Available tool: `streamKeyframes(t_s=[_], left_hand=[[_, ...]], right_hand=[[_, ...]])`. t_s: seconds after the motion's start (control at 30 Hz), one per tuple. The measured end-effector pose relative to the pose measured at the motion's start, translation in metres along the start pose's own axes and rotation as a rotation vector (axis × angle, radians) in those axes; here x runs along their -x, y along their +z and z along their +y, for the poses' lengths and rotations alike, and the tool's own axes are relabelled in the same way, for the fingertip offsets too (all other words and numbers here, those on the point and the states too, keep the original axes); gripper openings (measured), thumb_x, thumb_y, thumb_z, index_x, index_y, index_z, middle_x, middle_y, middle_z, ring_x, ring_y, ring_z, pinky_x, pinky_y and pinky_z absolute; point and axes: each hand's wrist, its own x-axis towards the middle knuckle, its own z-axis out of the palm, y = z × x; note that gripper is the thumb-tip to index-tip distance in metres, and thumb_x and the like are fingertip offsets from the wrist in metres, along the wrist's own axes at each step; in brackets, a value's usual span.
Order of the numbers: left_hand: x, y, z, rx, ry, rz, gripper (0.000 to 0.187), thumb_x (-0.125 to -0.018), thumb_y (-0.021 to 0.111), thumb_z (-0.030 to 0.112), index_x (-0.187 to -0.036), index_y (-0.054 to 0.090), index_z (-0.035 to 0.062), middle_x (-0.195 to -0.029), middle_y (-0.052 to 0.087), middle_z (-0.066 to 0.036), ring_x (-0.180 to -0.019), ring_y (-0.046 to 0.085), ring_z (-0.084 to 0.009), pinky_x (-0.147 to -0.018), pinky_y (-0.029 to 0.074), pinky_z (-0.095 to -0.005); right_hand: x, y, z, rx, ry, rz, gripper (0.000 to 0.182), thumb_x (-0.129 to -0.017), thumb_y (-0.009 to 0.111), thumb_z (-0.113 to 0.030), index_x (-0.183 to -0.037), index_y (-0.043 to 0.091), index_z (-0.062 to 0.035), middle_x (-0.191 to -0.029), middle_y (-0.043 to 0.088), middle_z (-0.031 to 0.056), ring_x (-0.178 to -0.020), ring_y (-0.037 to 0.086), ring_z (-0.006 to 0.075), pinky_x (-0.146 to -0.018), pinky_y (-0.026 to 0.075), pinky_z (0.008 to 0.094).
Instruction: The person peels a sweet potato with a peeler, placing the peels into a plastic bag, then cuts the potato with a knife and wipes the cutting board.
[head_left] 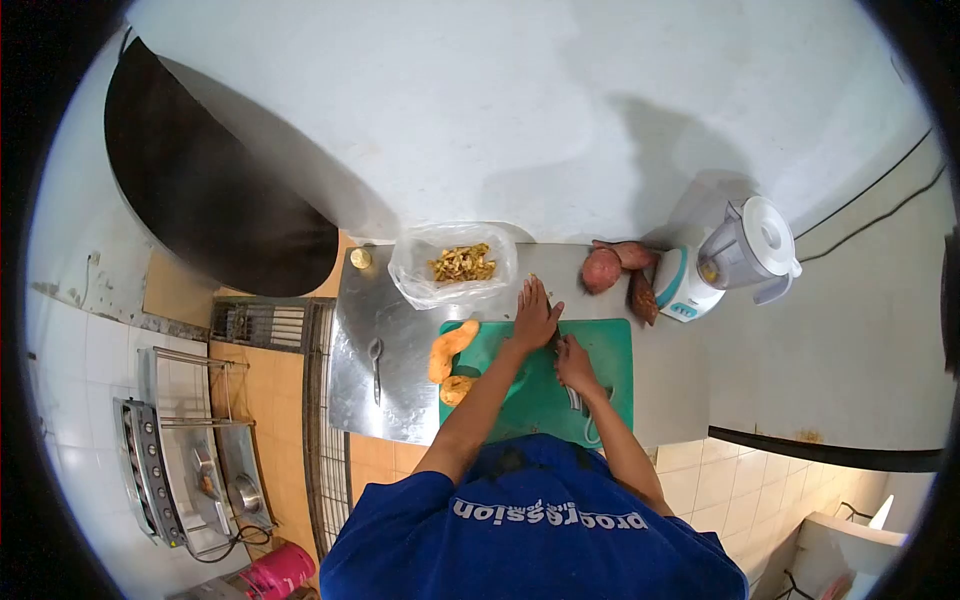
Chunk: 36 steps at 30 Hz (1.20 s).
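Observation:
My left hand [537, 318] lies flat with its fingers stretched out near the far edge of the green cutting board [618, 385]. My right hand [575, 364] is closed beside it, around what looks like a knife [553, 328] whose dark blade shows narrowly between the two hands. Anything under the blade or my left palm is hidden. Two peeled orange sweet potatoes [452, 350] rest at the board's left side. By my right wrist, a pale, slender utensil [573, 398] and a thin loop-shaped item [591, 430] lie on the board, too small to name.
Beyond the board, a clear plastic bag [408, 272] holds cut yellowish pieces [463, 263]. Several red-skinned sweet potatoes [602, 270] sit next to a blender [745, 245]. A spoon [376, 370] and a small container [360, 258] are on the metal table [350, 400]. A wall rises behind.

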Motion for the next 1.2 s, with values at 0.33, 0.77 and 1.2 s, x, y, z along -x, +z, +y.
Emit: streamKeyframes(t_s=[0.33, 0.77, 1.2], left_hand=[[0.027, -0.103, 0.075, -0.019, 0.205, 0.189, 0.083, -0.101, 0.052, 0.038, -0.156, 0.012, -0.0100, -0.164, 0.011, -0.029, -0.153, 0.010, -0.0450, -0.123, 0.011, -0.0544], [0.003, -0.175, -0.046, -0.026, -0.356, 0.277, 0.076, -0.107, 0.038, 0.042, -0.157, 0.009, -0.0070, -0.166, 0.001, -0.026, -0.153, -0.001, -0.0475, -0.125, 0.006, -0.0507], [0.032, -0.100, 0.032, 0.180, -0.100, -0.077, 0.031, -0.095, 0.065, 0.028, -0.110, 0.074, 0.0032, -0.103, 0.074, -0.019, -0.097, 0.072, -0.0332, -0.086, 0.056, -0.0414]], right_hand=[[0.062, -0.017, -0.087, -0.170, -0.067, -0.002, 0.029, -0.108, 0.044, -0.026, -0.125, 0.050, -0.0030, -0.068, 0.059, 0.0081, -0.047, 0.056, 0.0167, -0.043, 0.045, 0.0326], [0.035, 0.014, -0.095, -0.292, -0.156, -0.315, 0.035, -0.106, 0.049, -0.026, -0.134, 0.047, -0.0041, -0.083, 0.065, 0.0061, -0.056, 0.057, 0.0134, -0.050, 0.049, 0.0322], [0.044, -0.029, -0.010, -0.064, -0.145, 0.190, 0.047, -0.107, 0.045, -0.018, -0.153, 0.036, -0.0124, -0.079, 0.064, 0.0079, -0.048, 0.053, 0.0120, -0.043, 0.046, 0.0299]])
